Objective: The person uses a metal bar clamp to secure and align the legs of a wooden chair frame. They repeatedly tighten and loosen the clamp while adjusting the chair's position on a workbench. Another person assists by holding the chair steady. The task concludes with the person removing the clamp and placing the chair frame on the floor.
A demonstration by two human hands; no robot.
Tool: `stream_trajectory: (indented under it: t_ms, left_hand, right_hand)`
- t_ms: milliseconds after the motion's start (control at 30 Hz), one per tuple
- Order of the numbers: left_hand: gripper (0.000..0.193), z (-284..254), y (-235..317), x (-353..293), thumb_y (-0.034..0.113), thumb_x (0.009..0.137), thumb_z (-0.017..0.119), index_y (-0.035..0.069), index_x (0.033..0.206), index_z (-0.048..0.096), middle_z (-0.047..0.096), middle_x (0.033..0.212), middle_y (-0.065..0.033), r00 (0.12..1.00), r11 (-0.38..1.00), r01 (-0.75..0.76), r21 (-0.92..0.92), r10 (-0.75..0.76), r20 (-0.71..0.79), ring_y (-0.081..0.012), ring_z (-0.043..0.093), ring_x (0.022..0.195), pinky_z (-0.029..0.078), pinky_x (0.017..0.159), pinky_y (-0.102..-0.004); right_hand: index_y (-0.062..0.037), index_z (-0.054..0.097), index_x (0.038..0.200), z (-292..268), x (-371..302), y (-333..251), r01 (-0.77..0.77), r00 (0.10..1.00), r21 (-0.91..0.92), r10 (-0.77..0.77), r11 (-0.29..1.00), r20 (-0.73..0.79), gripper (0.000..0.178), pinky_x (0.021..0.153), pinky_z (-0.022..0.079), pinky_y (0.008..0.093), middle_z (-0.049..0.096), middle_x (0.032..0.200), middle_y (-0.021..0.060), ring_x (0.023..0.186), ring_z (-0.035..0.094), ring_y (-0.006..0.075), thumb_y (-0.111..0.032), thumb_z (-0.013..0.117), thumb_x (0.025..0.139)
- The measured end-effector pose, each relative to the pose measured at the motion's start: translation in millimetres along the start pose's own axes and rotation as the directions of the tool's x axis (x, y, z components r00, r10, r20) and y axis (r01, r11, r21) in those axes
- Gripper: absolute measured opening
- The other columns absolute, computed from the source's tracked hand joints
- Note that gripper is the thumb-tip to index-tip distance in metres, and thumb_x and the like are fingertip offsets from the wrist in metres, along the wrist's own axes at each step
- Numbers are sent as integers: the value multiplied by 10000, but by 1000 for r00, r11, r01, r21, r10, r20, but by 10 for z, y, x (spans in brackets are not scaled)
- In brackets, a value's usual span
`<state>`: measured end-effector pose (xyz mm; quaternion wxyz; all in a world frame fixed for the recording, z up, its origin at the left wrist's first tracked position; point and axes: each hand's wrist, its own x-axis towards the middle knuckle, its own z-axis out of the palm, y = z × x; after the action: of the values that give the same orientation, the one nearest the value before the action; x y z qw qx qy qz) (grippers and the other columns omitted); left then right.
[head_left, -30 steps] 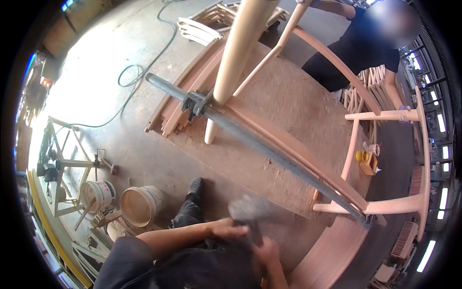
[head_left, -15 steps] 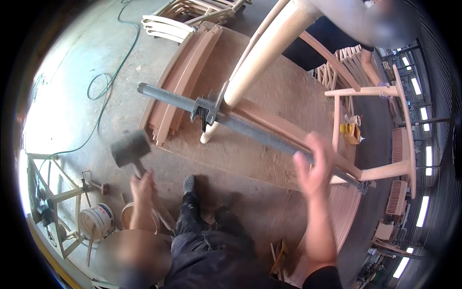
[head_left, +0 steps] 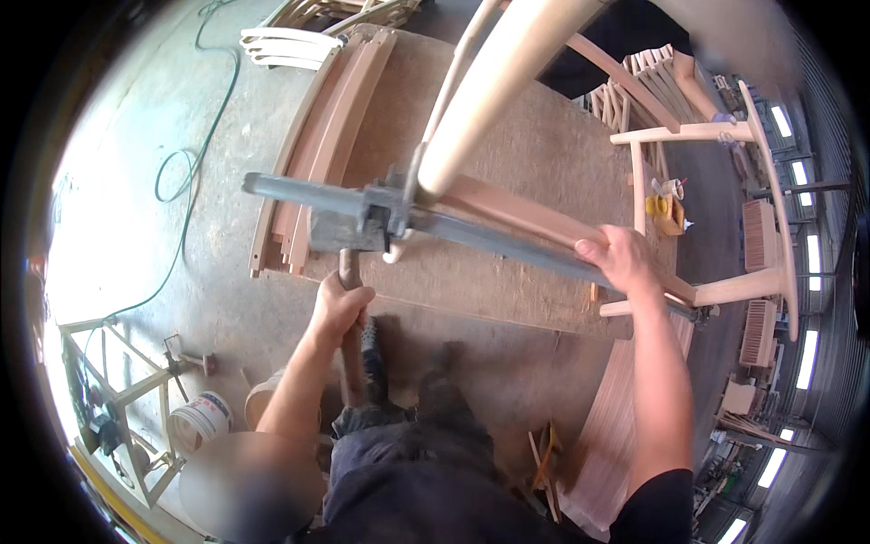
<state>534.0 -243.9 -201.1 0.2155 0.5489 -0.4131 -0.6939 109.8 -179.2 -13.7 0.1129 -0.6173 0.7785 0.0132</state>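
My left hand [head_left: 343,306] is closed around the wooden handle of a mallet [head_left: 331,231] with a dark, blocky head. The head is against or just beside the jaw [head_left: 385,210] of a long grey bar clamp [head_left: 507,247]; which of the two I cannot tell. That clamp runs along a reddish wooden rail [head_left: 526,208] between pale, rounded chair-frame legs [head_left: 507,91]. Farther right, my right hand [head_left: 625,260] wraps over the clamp bar next to the rail, its fingertips partly hidden.
A worktable [head_left: 435,290] lies under the frame, with reddish curved boards [head_left: 331,145] stacked at its left. Across it, a co-worker's gloved hand [head_left: 725,127] touches the pale frame [head_left: 770,199]. Buckets [head_left: 201,422] stand lower left; a green hose [head_left: 195,181] crosses the floor.
My left hand has swung the mallet right and up to the clamp jaw. My right hand, open above the bar before, has come down and closed on it.
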Motion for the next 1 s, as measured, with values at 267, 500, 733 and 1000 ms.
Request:
stream_trajectory:
  t_ms: [267,500,733,1000]
  left_hand:
    - [137,-625,-8,-253,108,847,672,25,846,564,557,626,-38,958,982,-38,-186,-17,-286,-139,538,462,432,413,-292]
    - [162,-505,-124,-60,69,842,636,49,706,550,559,619,-43,786,903,-178,-391,-109,-609,-148,527,470,454,460,-333]
    - [182,187,-81,-285,92,802,705,35,750,541,547,567,-47,998,998,45,33,-43,-50,-162,537,424,435,398,-317]
    - [112,-511,54,-474,78,854,642,48,797,550,526,620,-26,883,952,-156,-265,14,-470,-148,529,468,438,431,-302]
  right_hand:
    - [16,658,736,-8,-50,162,-3,1000,-38,3,999,1,970,660,495,500,636,673,230,718,670,421,-937,485,753]
    - [4,660,729,-12,-71,100,-44,999,-31,44,999,9,964,667,499,494,632,657,221,717,681,399,-945,493,735]
    - [24,661,756,-36,-77,283,-60,998,-39,59,997,-6,980,725,509,487,642,707,265,785,680,437,-942,498,730]
    - [27,667,759,-53,-121,322,-50,998,2,50,999,25,978,711,492,488,640,716,254,769,669,415,-937,502,735]
